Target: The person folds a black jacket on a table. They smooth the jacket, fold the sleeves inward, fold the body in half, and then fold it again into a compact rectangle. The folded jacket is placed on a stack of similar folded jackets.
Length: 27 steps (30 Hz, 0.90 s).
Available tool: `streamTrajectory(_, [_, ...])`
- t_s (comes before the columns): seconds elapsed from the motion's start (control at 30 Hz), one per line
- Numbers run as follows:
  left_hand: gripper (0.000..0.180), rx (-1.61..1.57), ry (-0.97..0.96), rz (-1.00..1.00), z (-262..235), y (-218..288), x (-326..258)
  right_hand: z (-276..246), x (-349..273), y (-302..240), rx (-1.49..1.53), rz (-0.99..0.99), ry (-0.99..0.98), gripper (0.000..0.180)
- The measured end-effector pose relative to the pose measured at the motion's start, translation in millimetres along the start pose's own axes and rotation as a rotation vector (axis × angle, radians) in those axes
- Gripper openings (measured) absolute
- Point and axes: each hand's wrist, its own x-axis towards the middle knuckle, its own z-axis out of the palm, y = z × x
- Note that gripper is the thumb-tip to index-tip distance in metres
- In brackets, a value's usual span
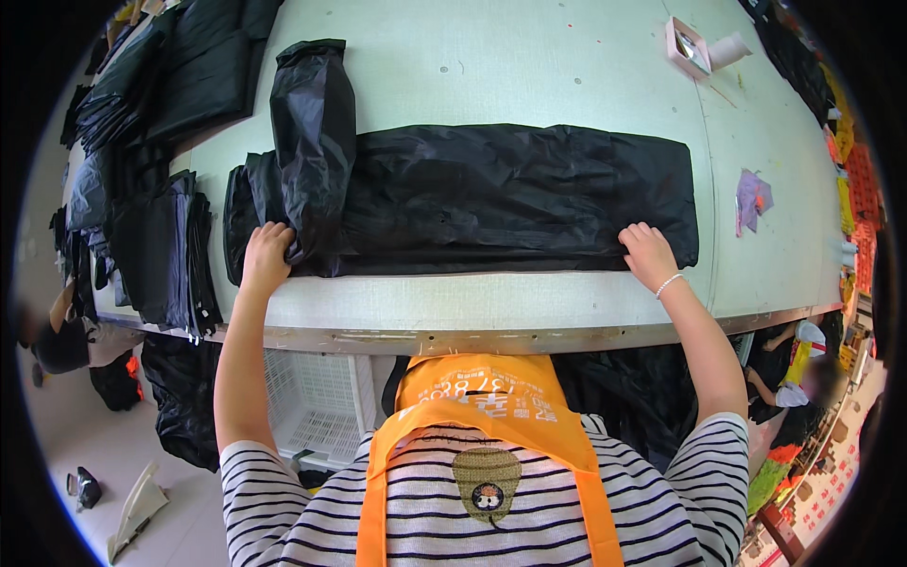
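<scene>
A shiny black garment [510, 194] lies in front of me, folded into a long, wide strip with a few wrinkles. Across its left end runs a narrow folded length, like a sleeve [312, 123], which sticks out past the far edge. My left hand [268, 255] has its fingers closed on the cloth at the near left corner, beside the base of that length. Toward the near right corner, my right hand [649, 253] grips the cloth with bent fingers; its thumb is hidden.
Stacks of folded black garments [198, 85] cover the table's far left, with more dark pieces [156, 246] nearer. A pink box [687, 47] and a purple scrap [753, 201] lie to the right. Under the table edge [472, 340] stands a white plastic crate [312, 402]. Other people sit at both sides.
</scene>
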Motion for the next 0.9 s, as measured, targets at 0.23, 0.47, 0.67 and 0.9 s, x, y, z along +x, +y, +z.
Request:
streamTrajectory(0.23, [0.018, 0.053, 0.203, -0.124, 66.1, -3.2, -11.7, 25.5, 7.9, -0.1, -0.224, 0.073, 0.132, 0.017])
streamTrajectory(0.47, [0.023, -0.312, 0.307, -0.162, 85.2, 19.8, -40.7, 36.4, -2.7, 0.0, -0.213, 0.216, -0.089, 0.02])
streamTrajectory(0.67, [0.032, -0.438, 0.119, -0.107, 54.0, 59.2, -49.0, -68.8, 98.9, -21.3, 0.118, 0.139, -1.094, 0.058])
streamTrajectory(0.9, [0.031, -0.466, 0.041, -0.178, 51.8, 59.0, -57.4, -79.9, 387.6, -173.1, 0.511, -0.261, 0.464, 0.028])
